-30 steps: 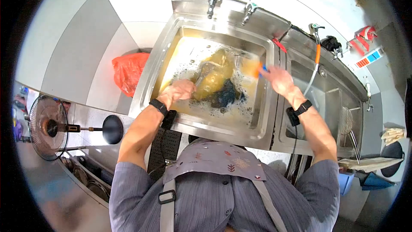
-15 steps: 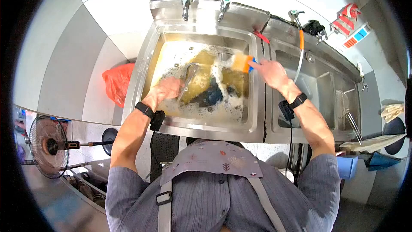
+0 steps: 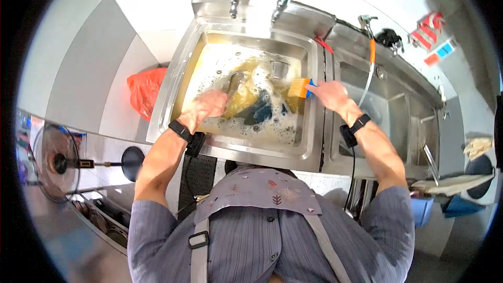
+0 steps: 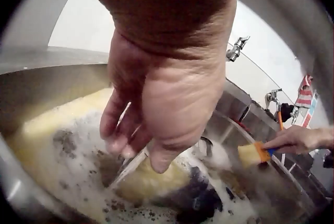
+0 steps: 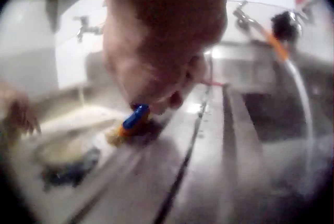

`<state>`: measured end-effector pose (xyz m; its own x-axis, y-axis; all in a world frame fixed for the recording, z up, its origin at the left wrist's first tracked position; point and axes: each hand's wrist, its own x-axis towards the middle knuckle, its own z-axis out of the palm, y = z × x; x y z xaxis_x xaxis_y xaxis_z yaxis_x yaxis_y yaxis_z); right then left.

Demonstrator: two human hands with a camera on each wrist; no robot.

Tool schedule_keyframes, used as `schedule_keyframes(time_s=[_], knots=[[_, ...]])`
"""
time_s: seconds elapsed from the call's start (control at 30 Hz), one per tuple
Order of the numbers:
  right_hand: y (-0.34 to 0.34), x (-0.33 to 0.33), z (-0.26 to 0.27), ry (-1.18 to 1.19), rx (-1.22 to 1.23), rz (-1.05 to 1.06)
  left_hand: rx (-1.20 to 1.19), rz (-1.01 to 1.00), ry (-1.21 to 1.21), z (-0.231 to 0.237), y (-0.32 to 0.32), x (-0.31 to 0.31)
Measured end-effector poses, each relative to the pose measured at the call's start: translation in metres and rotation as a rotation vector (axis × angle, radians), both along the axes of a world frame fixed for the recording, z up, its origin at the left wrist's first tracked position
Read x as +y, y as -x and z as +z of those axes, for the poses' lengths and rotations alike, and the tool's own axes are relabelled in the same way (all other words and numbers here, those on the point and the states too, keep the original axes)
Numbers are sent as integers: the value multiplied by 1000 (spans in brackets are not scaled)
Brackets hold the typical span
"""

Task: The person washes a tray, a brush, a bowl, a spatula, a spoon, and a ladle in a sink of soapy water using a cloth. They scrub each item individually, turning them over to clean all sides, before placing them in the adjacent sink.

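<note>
My left hand (image 3: pixel 210 104) is low over the left side of a sudsy sink. Its thumb and fingers pinch the edge of a thin, shiny, see-through piece (image 4: pixel 125 171), mostly under the foam; cannot tell what it is. With my right hand (image 3: pixel 331 94) I grip the blue handle of a brush (image 3: pixel 299 87). This brush has an orange band and pale yellow bristles, which point left beside the basin's right wall. A dark blue item (image 3: pixel 258 111) lies in the yellowish water between the hands, and a grey cup-like vessel (image 3: pixel 280 69) stands near the back wall.
The steel sink (image 3: pixel 246 153) has two taps (image 3: pixel 234 8) behind it. To the right is a second basin (image 3: pixel 374 126) with a hose (image 3: pixel 367 81) and a wire strainer (image 3: pixel 429 152). A red bag (image 3: pixel 146 91) hangs at the left, above a fan (image 3: pixel 56 162).
The brush first swings left over the water, then comes down and back toward the right wall. My left hand stays at the left side with its see-through piece. The head view has shifted.
</note>
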<state>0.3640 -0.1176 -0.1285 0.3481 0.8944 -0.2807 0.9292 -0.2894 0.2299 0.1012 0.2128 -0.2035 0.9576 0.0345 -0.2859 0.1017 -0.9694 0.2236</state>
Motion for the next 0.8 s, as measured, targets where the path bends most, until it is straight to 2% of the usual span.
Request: schedule_keyframes(time_s=[0.07, 0.13, 0.17, 0.27, 0.3, 0.33, 0.4, 0.43, 0.47, 0.53, 0.57, 0.67, 0.7, 0.73, 0.8], knots=[[6, 1, 4, 15, 15, -41, -31, 27, 35, 2, 12, -13], [6, 9, 12, -294, 44, -68, -17, 41, 6, -1, 13, -10], [-10, 1, -11, -159, 2, 5, 18, 75, -13, -5, 18, -13], [-22, 3, -10, -76, 30, 56, 42, 135, 113, -3, 37, -28], [-21, 10, -7, -185, 32, 49, 14, 186, 218, -6, 46, -31], [-16, 9, -9, -155, 40, 59, 22, 198, 247, -11, 54, -38], [-13, 19, -2, -302, 47, -43, -14, 162, 243, -16, 61, -38], [-50, 0, -43, -154, -149, 222, -49, 185, 246, -25, 67, -39], [-48, 2, -40, -142, -152, 226, -52, 188, 258, -27, 72, -41], [-45, 18, -20, -5, -95, 29, -162, 219, 333, -26, 81, -39], [-41, 21, -11, -191, 71, -15, -159, 216, 350, -27, 85, -40], [-46, 11, -25, -245, -3, 87, -215, 272, 428, -34, 91, -40], [-41, 8, -23, 50, -78, 76, -228, 266, 407, -35, 92, -40], [-38, 8, -20, 51, -82, 70, -243, 259, 384, -36, 91, -38], [-39, 15, -13, -119, -86, -11, -252, 266, 400, -37, 89, -32]])
